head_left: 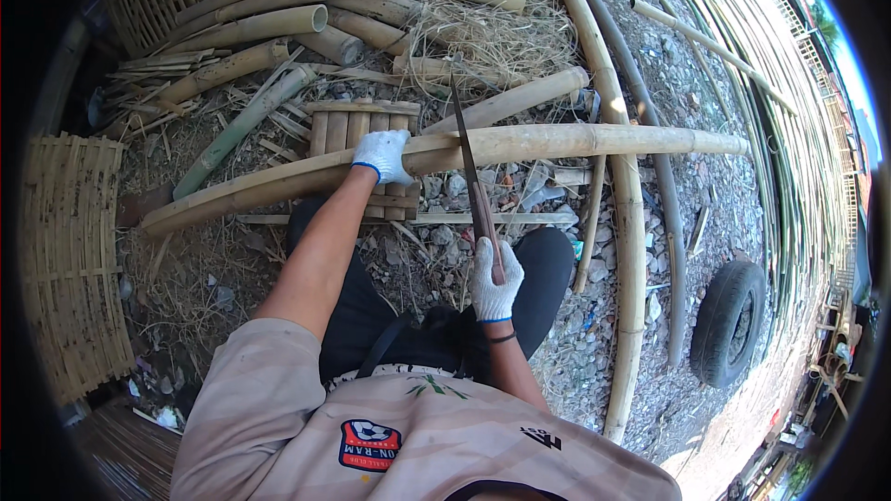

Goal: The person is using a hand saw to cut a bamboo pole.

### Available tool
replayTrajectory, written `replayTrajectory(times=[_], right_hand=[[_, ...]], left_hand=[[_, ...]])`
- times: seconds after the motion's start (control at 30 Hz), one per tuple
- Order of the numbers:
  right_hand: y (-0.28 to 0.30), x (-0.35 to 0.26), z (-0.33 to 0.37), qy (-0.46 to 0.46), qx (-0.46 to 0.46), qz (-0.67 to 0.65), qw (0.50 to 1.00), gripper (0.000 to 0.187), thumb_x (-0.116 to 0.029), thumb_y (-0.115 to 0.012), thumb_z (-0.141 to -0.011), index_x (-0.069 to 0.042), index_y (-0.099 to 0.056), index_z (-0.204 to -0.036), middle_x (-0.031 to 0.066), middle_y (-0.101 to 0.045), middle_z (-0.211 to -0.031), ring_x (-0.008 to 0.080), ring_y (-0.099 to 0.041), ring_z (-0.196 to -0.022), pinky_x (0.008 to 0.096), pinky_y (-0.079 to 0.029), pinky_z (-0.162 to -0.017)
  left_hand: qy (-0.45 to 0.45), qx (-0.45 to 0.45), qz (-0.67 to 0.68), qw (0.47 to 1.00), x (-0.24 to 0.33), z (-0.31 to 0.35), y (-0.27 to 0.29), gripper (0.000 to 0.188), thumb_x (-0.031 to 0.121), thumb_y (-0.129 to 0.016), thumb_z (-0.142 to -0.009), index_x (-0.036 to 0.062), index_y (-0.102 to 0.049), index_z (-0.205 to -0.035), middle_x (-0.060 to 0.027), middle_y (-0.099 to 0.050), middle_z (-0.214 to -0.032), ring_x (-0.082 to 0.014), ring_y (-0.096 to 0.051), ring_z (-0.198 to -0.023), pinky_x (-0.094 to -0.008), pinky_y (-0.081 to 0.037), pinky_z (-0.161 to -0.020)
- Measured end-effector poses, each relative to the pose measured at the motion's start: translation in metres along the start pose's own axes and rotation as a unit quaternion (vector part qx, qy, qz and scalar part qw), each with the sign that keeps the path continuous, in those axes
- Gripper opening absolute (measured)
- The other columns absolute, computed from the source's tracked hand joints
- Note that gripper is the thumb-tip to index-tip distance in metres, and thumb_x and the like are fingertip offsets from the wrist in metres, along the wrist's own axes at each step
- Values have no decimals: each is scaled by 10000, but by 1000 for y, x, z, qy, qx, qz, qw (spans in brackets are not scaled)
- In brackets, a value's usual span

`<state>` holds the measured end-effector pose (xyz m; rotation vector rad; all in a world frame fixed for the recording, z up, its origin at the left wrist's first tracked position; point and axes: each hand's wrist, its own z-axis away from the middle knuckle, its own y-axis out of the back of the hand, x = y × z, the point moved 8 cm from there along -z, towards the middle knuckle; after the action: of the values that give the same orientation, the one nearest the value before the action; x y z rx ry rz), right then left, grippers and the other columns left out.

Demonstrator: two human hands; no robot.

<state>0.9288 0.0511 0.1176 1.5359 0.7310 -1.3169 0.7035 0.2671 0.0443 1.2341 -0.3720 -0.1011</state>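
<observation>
One bamboo pole (548, 141): lies left to right ahead of the person, across a slatted wooden stool (336, 130) and, at right, a long ground pole (629, 288), seemingly as props. Left hand (382, 156), white-gloved: closes over the bamboo pole above the stool, presumably to steady it. Right hand (497, 280), white-gloved: grips a handsaw (470, 167) near its handle end, blade directed far, crossing the bamboo pole. Hidden: left fingertips; contact beneath the left palm. Unclear: saw teeth, blade tip against straw (459, 37), whether the blade bites.
</observation>
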Motion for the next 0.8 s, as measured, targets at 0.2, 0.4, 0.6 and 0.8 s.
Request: replayTrajectory(times=[0.2,0.4,0.6,0.8], right_hand=[[-15,3,-28,18,-22,21,999,331,-260,-668,-1018,0,-622,-818,20,-548,-649,72,-465,-630,292,-410,-569],[20,-13,21,30,-36,70,996,274,-202,-619,-1035,6,-662,-862,15,-516,-631,60,-452,-615,277,-387,-549],[-35,4,-54,48,-28,37,998,291,-209,-662,-1015,6,-612,-826,54,-508,-628,73,-412,-617,291,-396,-545],[19,-21,14,25,-53,71,996,321,-220,-640,-1027,2,-599,-799,25,-467,-613,70,-425,-598,295,-380,-530]], left_hand=[[0,-12,12,1000,5,1,4,773,471,-903,-552,99,-635,-1174,-165,-711,-1156,-344,-689,-1073,-457,-552,-943],[7,-11,9,1000,1,1,2,757,464,-904,-555,101,-635,-1162,-164,-712,-1145,-349,-690,-1063,-461,-553,-938],[-4,-24,0,1000,1,-3,2,750,523,-879,-594,100,-636,-1165,-169,-714,-1122,-352,-693,-1050,-472,-554,-920],[0,-3,9,1000,-3,0,-2,723,503,-877,-600,104,-638,-1154,-171,-713,-1117,-353,-692,-1049,-475,-550,-923]])
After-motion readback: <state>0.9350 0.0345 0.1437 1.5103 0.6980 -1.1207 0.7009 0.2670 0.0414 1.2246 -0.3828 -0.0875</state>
